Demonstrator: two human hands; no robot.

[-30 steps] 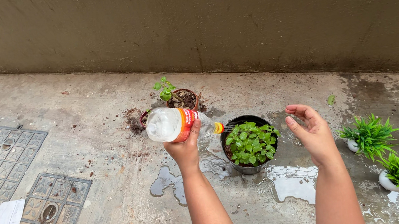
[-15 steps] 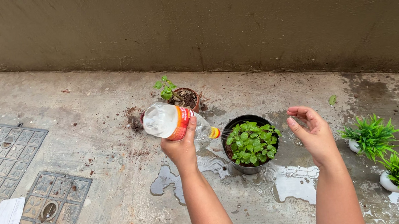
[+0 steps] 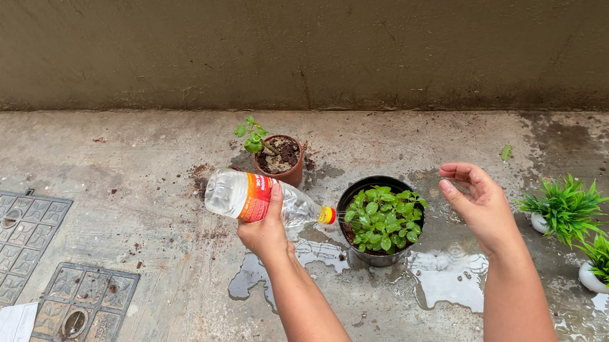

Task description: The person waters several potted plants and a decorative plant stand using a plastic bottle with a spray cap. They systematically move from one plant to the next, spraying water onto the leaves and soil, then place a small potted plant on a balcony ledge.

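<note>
Left hand (image 3: pixel 266 234) gripping clear bottle (image 3: pixel 258 198) around orange label, bottle tipped, yellow cap end just beside rim of black pot (image 3: pixel 365 255). Little water visible in bottle. Black pot holds leafy green plant (image 3: pixel 382 218), stands on wet concrete floor (image 3: pixel 182 326) among puddles. Right hand (image 3: pixel 479 203) empty, fingers loosely curled, palm toward pot, apart from it. Brown pot (image 3: pixel 290 172) behind: soil, small sprig. Two white pots (image 3: pixel 592 279) at right: spiky green tufts.

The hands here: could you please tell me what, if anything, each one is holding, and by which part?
The left hand grips the plastic bottle around its labelled middle, tilted cap-down toward the black pot. The right hand holds nothing.
</note>
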